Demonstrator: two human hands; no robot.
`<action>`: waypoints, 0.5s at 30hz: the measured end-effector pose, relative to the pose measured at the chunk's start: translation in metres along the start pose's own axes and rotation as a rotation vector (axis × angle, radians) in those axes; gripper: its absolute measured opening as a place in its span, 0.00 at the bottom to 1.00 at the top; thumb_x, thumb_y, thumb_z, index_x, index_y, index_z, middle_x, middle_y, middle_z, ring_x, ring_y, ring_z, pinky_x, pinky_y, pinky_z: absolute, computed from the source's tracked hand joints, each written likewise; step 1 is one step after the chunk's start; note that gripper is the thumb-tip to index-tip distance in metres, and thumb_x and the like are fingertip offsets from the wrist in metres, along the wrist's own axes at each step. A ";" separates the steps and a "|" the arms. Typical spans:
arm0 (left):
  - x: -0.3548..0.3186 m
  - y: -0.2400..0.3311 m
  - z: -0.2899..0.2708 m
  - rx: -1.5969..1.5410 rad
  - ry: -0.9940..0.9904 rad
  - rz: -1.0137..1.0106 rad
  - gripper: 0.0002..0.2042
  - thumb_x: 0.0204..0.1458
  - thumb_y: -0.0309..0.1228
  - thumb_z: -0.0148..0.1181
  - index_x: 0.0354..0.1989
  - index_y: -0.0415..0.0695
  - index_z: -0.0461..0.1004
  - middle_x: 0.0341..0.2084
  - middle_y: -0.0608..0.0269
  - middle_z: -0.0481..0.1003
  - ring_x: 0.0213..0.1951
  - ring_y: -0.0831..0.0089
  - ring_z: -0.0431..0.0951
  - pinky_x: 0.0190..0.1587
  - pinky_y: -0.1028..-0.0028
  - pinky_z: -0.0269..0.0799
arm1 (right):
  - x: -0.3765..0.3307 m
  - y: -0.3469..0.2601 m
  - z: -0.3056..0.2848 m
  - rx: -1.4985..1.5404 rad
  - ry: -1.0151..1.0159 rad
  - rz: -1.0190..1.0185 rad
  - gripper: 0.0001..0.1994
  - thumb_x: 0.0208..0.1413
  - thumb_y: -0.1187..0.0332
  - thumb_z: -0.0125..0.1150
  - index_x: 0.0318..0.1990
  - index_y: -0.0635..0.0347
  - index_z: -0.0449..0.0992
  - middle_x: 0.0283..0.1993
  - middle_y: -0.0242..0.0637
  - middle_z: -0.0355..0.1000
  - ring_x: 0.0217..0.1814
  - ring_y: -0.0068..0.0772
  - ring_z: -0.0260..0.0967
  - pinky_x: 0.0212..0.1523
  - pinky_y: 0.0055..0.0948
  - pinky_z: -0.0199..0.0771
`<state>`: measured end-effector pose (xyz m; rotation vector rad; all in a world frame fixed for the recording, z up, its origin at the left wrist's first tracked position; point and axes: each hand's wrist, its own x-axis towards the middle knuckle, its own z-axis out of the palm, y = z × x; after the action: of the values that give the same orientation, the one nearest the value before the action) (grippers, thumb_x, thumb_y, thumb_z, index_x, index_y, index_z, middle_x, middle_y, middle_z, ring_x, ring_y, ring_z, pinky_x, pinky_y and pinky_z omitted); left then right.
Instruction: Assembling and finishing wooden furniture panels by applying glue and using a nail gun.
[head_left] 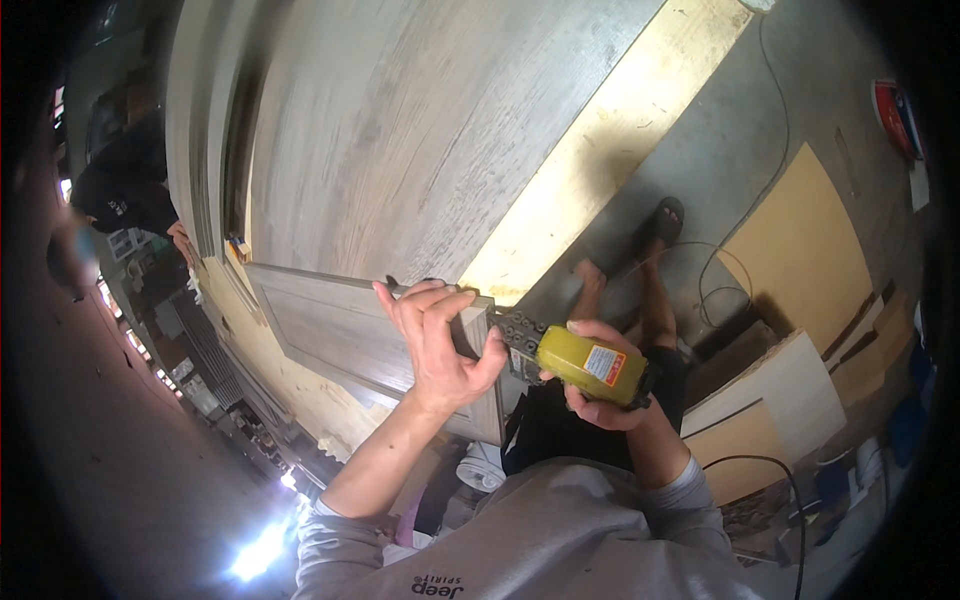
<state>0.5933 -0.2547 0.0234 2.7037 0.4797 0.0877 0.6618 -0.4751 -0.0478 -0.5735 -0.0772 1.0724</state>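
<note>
The right hand (612,412) is grasping a yellow-green power tool (590,365); just left of that grip, the tool's dark head is meeting the end of a framed gray panel (330,325). The left hand (445,350) is clasping this same end. Beyond both grips, a large wood-grain board (430,130) is lying. Far left of them, a dark-clothed person (125,190) is bending.

A tan board (808,250) lies on the grey floor (695,135) (a red-and-blue object (897,120) sits farther right)
</note>
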 end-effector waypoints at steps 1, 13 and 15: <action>0.000 0.000 0.000 0.004 0.001 0.002 0.24 0.45 0.38 0.67 0.49 0.40 0.71 0.44 0.52 0.68 0.52 0.51 0.68 0.74 0.39 0.33 | 0.000 0.001 0.000 -0.013 -0.001 -0.019 0.40 0.53 0.71 0.70 0.73 0.61 0.57 0.55 0.48 0.78 0.32 0.12 0.69 0.38 0.19 0.73; 0.000 -0.002 0.000 0.008 0.002 0.010 0.23 0.45 0.37 0.67 0.49 0.40 0.71 0.44 0.52 0.68 0.52 0.52 0.69 0.73 0.38 0.33 | 0.004 -0.001 0.000 0.026 -0.041 -0.045 0.41 0.51 0.71 0.70 0.73 0.61 0.58 0.55 0.46 0.77 0.33 0.14 0.71 0.38 0.19 0.74; 0.000 -0.001 -0.001 0.009 0.003 0.014 0.23 0.45 0.37 0.67 0.49 0.40 0.71 0.44 0.52 0.68 0.52 0.52 0.69 0.73 0.38 0.33 | 0.004 -0.001 0.000 0.033 -0.047 -0.058 0.41 0.51 0.72 0.70 0.73 0.62 0.58 0.55 0.46 0.77 0.34 0.14 0.72 0.38 0.19 0.74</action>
<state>0.5925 -0.2538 0.0235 2.7161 0.4633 0.0938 0.6645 -0.4718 -0.0478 -0.5130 -0.1162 1.0292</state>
